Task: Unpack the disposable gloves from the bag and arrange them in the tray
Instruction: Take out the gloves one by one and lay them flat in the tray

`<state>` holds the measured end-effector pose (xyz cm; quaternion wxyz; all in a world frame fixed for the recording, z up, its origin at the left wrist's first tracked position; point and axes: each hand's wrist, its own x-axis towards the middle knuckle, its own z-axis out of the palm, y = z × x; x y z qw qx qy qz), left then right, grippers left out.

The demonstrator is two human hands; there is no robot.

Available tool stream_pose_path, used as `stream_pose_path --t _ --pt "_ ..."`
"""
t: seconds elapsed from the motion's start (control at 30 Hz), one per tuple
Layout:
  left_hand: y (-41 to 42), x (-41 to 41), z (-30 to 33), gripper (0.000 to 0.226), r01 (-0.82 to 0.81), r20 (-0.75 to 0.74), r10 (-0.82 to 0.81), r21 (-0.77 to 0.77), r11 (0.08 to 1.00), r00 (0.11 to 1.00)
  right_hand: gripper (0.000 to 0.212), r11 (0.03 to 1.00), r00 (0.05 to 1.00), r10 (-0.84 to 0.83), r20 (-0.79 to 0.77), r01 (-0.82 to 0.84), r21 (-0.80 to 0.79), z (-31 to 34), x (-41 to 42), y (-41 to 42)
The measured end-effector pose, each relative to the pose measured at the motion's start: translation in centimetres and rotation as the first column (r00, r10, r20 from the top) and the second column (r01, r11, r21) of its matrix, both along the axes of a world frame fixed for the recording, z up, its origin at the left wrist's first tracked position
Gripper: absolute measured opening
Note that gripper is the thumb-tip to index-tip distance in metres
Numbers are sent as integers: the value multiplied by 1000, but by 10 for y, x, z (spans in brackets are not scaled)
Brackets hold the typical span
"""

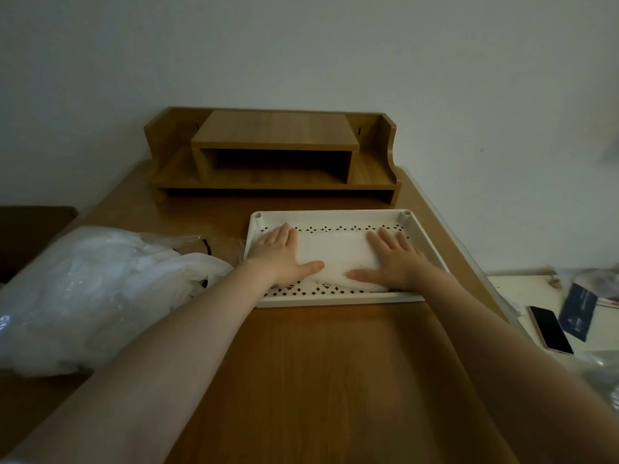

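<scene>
We are looking at what seems a home room. A wooden desk is carrying a small desktop shelf against a plain wall. A phone is lying nearby.

We are pressing our left hand and right hand flat, fingers spread, on the white stack of gloves lying in the white tray. The clear bag is lying on the surface, left of the tray.

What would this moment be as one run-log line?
step: flattening gloves in tray | left hand: flat on stack | right hand: flat on stack | bag: left
</scene>
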<state>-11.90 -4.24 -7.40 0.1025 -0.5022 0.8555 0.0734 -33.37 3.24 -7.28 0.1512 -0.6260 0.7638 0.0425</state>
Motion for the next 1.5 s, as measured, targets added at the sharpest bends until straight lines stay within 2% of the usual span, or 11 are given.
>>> stream_pose_path --t 0.17,0.3,0.43,0.57,0.73,0.9,1.0,1.07,1.2,1.27,1.5 --pt "16 7 39 62 98 -195 -105 -43 994 975 118 991 997 28 -74 -37 -129 38 33 7" --pt "33 34 83 38 -24 -646 -91 -167 986 758 68 856 936 326 135 -232 -461 82 93 8" --pt "43 69 87 21 -198 -797 -16 -169 966 603 39 767 845 490 212 -303 -566 82 148 7" --pt "40 100 76 16 -350 -835 93 -124 929 542 23 779 851 510 124 -395 -487 57 190 -5" --pt "46 118 72 18 -271 -795 95 -90 958 600 39 877 915 403 -20 -392 -277 28 205 -16" --pt "51 121 68 21 -205 -789 50 -97 974 612 14 923 952 243 -185 -285 -256 21 217 -29" --pt "50 125 65 23 -185 -793 47 -84 979 608 18 933 955 212 209 -133 -335 35 209 -26" --pt "49 127 65 23 -141 -788 16 -90 986 615 20 935 789 216 575 3 -356 51 198 -18" --pt "48 125 66 23 -66 -748 -12 -74 995 664 24 914 394 261 881 193 -357 78 178 -4" --pt "51 120 68 17 -65 -757 10 -43 997 653 27 921 198 251 947 253 -297 85 170 0" --pt "56 109 77 10 -47 -862 238 243 969 447 16 891 -121 208 971 434 -137 96 144 14"
